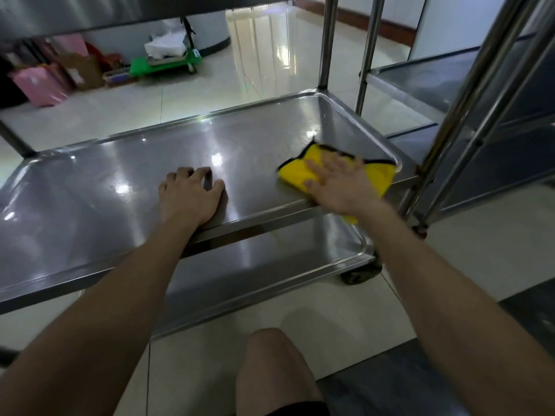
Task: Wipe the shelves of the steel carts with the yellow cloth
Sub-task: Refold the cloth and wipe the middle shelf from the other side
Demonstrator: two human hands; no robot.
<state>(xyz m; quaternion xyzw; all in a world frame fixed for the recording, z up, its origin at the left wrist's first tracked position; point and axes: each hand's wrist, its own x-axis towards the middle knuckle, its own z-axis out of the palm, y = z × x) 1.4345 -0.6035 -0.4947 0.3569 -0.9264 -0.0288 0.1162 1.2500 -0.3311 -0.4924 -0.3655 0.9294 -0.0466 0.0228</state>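
Both palms face down on the shiny steel cart's middle shelf (126, 175): right hand (339, 187) flat, fingers spread, pressing the black-edged yellow cloth (295, 174); left hand (189, 196) released, fingers curled, bracing near the front edge.

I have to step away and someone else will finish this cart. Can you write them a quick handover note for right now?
Left hand: empty, fingers curled, resting on the middle shelf near its front edge.
Right hand: pressed flat on the yellow cloth, at the shelf's right front corner.
Done: cannot tell from shine alone how much is wiped.
Left: rest of this shelf, the lower shelf, the top one, and the second cart on the right.
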